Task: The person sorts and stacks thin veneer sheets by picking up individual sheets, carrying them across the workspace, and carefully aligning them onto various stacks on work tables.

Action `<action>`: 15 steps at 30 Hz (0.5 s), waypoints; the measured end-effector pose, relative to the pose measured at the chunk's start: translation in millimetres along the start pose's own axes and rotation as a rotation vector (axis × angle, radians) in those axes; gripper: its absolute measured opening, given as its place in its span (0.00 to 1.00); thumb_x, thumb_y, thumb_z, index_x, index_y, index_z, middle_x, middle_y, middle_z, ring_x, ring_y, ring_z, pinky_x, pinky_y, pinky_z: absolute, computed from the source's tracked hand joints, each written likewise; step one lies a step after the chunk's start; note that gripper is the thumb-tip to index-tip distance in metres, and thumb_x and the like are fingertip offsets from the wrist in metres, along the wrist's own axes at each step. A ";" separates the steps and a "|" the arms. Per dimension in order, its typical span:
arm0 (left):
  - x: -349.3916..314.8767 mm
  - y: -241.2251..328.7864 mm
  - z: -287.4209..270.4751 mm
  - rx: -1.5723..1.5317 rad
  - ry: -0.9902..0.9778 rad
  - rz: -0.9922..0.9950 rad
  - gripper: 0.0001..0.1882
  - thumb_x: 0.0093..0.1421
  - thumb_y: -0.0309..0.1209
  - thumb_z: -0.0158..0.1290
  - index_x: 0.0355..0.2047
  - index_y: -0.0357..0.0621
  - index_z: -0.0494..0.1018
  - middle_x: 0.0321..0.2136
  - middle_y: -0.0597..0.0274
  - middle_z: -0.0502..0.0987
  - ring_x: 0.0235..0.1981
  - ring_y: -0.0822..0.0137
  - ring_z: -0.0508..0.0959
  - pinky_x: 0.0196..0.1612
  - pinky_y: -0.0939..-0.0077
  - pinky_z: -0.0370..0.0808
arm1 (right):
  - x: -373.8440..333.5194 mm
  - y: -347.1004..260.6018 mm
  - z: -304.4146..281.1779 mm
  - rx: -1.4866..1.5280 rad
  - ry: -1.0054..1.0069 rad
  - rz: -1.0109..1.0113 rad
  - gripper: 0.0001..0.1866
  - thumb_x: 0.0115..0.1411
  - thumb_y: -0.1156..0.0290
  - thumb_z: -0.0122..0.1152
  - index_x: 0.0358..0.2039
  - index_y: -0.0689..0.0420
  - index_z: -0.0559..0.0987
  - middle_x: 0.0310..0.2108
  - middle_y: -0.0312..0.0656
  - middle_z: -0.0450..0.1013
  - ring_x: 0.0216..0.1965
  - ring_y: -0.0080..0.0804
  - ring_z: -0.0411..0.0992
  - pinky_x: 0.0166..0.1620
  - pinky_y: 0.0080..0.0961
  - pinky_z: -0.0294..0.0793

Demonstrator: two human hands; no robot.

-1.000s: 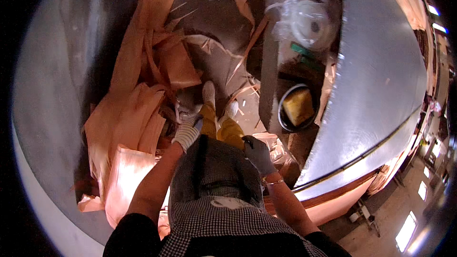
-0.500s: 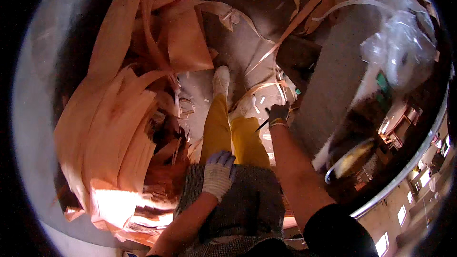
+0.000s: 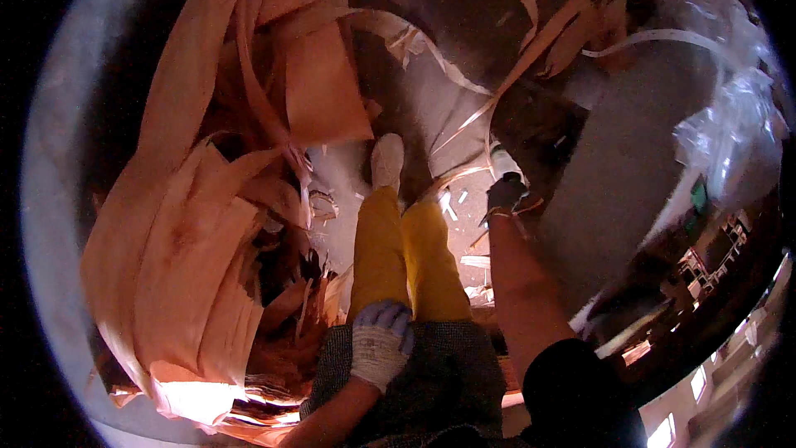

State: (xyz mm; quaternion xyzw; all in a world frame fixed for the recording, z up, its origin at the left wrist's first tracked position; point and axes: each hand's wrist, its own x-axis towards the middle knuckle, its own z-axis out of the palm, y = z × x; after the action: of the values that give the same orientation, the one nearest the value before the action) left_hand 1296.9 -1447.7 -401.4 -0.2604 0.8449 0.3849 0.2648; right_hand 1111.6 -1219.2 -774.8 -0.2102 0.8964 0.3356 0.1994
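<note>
My left hand [image 3: 381, 344], in a white knitted glove with bluish fingers, rests on the front of my dark checked apron [image 3: 448, 365]. Its fingers lie stretched over the cloth and hold nothing visible. My right hand [image 3: 506, 194], in a dark glove, reaches down to the right of my yellow trouser legs [image 3: 427, 265]. Its fingers look curled; shadow hides what is in them. Just beyond them is a pale, rounded, tube-like thing [image 3: 502, 159], and I cannot tell if they touch it. On the left lies a big pile of thin reddish-brown wood veneer sheets [image 3: 186, 257].
Long veneer strips [image 3: 564, 12] trail across the floor ahead. A flat grey slab-like surface [image 3: 622, 133] lies at the right, with crumpled clear plastic [image 3: 730, 129] at its far side. Pale scraps [image 3: 448, 206] litter the floor near my white shoe [image 3: 387, 162].
My right hand has moved slightly right; the thin dark stick-like tool that stuck out of it no longer shows. My left hand stays on the apron. The view has shifted, and my feet have moved.
</note>
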 end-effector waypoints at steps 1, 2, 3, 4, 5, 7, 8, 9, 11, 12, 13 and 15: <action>-2.1 1.6 -0.8 0.015 -0.027 -0.019 0.15 0.47 0.31 0.54 0.37 0.44 0.74 0.41 0.58 0.72 0.47 0.55 0.69 0.49 0.56 0.66 | -14.0 -3.3 -19.7 0.059 0.142 -0.011 0.10 0.53 0.65 0.53 0.34 0.55 0.77 0.36 0.46 0.72 0.42 0.43 0.67 0.42 0.42 0.65; -5.0 4.5 -0.8 0.028 -0.051 -0.039 0.15 0.47 0.31 0.54 0.37 0.44 0.74 0.41 0.58 0.72 0.47 0.55 0.70 0.49 0.56 0.66 | -28.5 -7.5 -40.3 0.116 0.284 -0.033 0.10 0.52 0.67 0.54 0.34 0.55 0.76 0.36 0.47 0.71 0.42 0.44 0.66 0.42 0.41 0.64; -10.4 6.9 -0.5 0.039 -0.037 -0.045 0.15 0.47 0.31 0.54 0.38 0.44 0.74 0.42 0.57 0.72 0.47 0.54 0.69 0.49 0.56 0.66 | -47.0 -8.3 -70.2 0.345 0.309 -0.062 0.08 0.52 0.70 0.53 0.33 0.57 0.75 0.35 0.49 0.70 0.41 0.45 0.65 0.43 0.40 0.63; -12.7 7.1 1.7 0.047 -0.024 -0.031 0.16 0.47 0.31 0.54 0.38 0.44 0.74 0.43 0.57 0.71 0.47 0.53 0.69 0.49 0.55 0.65 | -63.8 -3.7 -99.9 0.568 0.334 -0.083 0.07 0.52 0.72 0.53 0.32 0.58 0.74 0.35 0.50 0.69 0.41 0.47 0.64 0.44 0.40 0.63; -11.3 6.9 3.9 0.058 -0.005 -0.008 0.17 0.47 0.31 0.54 0.39 0.44 0.74 0.44 0.57 0.71 0.47 0.52 0.69 0.49 0.55 0.65 | -82.6 2.9 -126.2 0.953 0.390 -0.070 0.06 0.52 0.74 0.52 0.31 0.59 0.73 0.35 0.51 0.68 0.41 0.48 0.63 0.45 0.40 0.62; -15.5 -12.3 21.5 -0.018 -0.028 -0.065 0.22 0.46 0.34 0.56 0.43 0.43 0.71 0.44 0.54 0.71 0.48 0.50 0.68 0.50 0.53 0.64 | -130.1 24.5 -189.9 1.068 0.061 -0.152 0.07 0.53 0.76 0.53 0.34 0.59 0.73 0.40 0.52 0.64 0.43 0.49 0.64 0.47 0.39 0.64; -17.9 -12.1 21.0 -0.054 -0.045 -0.088 0.25 0.45 0.36 0.57 0.45 0.42 0.70 0.45 0.53 0.71 0.48 0.50 0.68 0.51 0.53 0.64 | -158.7 47.8 -233.9 1.149 -0.029 -0.209 0.09 0.54 0.75 0.51 0.38 0.59 0.72 0.39 0.55 0.65 0.42 0.52 0.66 0.45 0.42 0.66; -16.7 1.6 7.8 0.034 0.058 -0.017 0.29 0.44 0.37 0.59 0.47 0.42 0.68 0.44 0.51 0.71 0.48 0.49 0.68 0.51 0.53 0.64 | -178.5 77.7 -279.2 1.196 -0.089 -0.284 0.10 0.55 0.75 0.51 0.39 0.59 0.72 0.40 0.55 0.64 0.42 0.52 0.66 0.44 0.41 0.68; -16.5 36.9 -28.6 0.219 0.272 0.139 0.37 0.40 0.40 0.62 0.51 0.41 0.64 0.43 0.47 0.71 0.48 0.49 0.69 0.52 0.54 0.64 | -217.8 137.6 -364.0 1.272 -0.194 -0.445 0.09 0.55 0.73 0.56 0.38 0.57 0.73 0.45 0.50 0.62 0.45 0.49 0.67 0.46 0.37 0.69; -20.0 58.3 -52.0 0.220 0.251 0.291 0.40 0.39 0.41 0.63 0.53 0.41 0.63 0.44 0.46 0.70 0.48 0.49 0.69 0.52 0.55 0.65 | -237.5 165.8 -398.2 1.401 -0.280 -0.472 0.10 0.55 0.73 0.56 0.39 0.57 0.73 0.45 0.50 0.62 0.45 0.48 0.68 0.46 0.36 0.69; -22.1 84.0 -79.1 0.231 0.226 0.447 0.42 0.38 0.42 0.64 0.54 0.41 0.61 0.44 0.44 0.70 0.48 0.48 0.69 0.52 0.55 0.65 | -257.4 194.4 -426.4 1.536 -0.362 -0.503 0.10 0.56 0.73 0.56 0.39 0.57 0.73 0.46 0.50 0.63 0.45 0.48 0.68 0.46 0.35 0.69; -33.6 121.5 -110.2 0.130 0.057 0.582 0.45 0.38 0.45 0.64 0.55 0.40 0.59 0.46 0.43 0.68 0.47 0.47 0.69 0.51 0.56 0.66 | -285.8 239.5 -451.2 1.620 -0.319 -0.546 0.12 0.56 0.72 0.57 0.42 0.57 0.73 0.46 0.50 0.63 0.45 0.47 0.69 0.47 0.35 0.69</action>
State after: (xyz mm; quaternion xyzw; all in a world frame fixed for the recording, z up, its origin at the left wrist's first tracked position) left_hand 1215.7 -1457.6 -255.3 -0.0003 0.9141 0.3822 0.1356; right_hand 1129.5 -1294.6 -194.5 -0.1618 0.7389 -0.4396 0.4842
